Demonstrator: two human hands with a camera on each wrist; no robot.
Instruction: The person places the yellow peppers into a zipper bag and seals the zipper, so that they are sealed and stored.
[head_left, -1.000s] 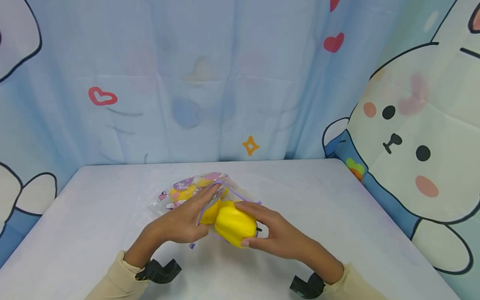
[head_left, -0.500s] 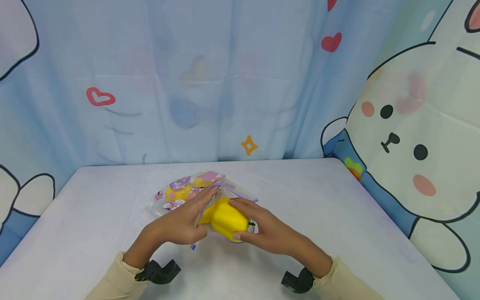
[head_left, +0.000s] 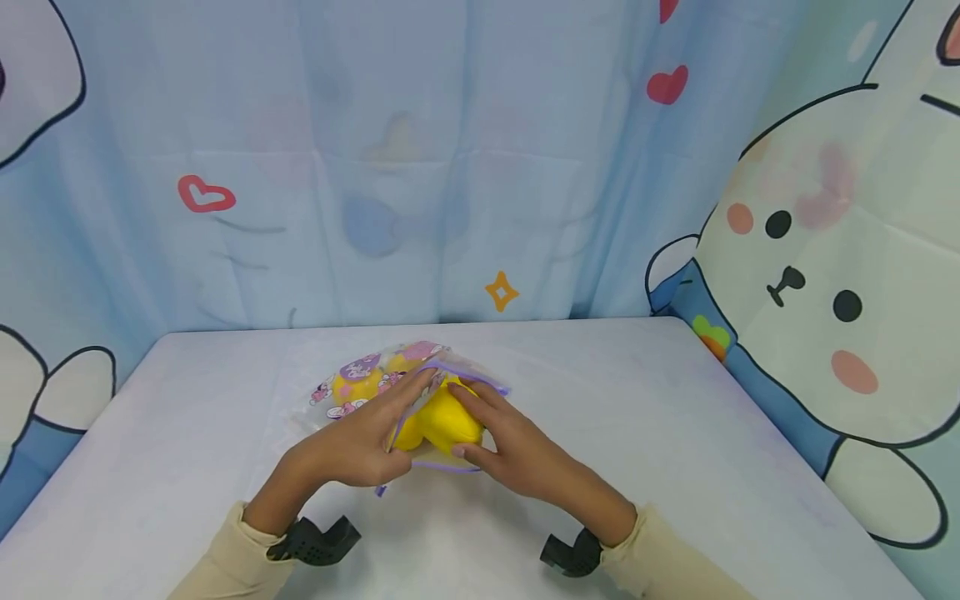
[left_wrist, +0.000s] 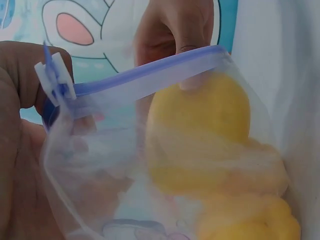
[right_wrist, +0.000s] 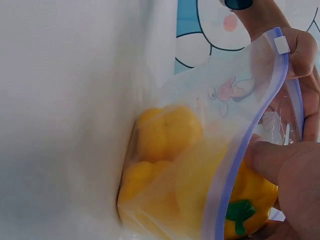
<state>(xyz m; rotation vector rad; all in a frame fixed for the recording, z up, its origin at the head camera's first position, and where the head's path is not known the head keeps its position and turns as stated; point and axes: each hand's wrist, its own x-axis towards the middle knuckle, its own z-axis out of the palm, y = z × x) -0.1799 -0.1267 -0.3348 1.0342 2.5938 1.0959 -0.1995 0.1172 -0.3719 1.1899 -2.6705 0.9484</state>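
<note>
A clear zip bag (head_left: 431,343) with purple edging and cartoon prints stands with its mouth towards me. My left hand (head_left: 348,446) holds its rim at the left; in the right wrist view a finger curls by the white slider (right_wrist: 281,45). At the mouth, my right hand (head_left: 528,454) grips a yellow bell pepper (head_left: 450,419) between thumb and fingers. The right wrist view shows the pepper's green stem (right_wrist: 241,214) just inside the purple rim. Deeper in the bag lie more yellow peppers (right_wrist: 170,132), blurred by the plastic.
The bag rests on a table with a white cover (head_left: 637,392). Behind the table hangs a light blue curtain (head_left: 390,167) printed with hearts and a large white cartoon animal. Both wrists wear black camera mounts (head_left: 318,542).
My right hand has moved left and slightly away from me, carrying the yellow bell pepper further into the bag's mouth. The left hand has stayed nearly still at the rim.
</note>
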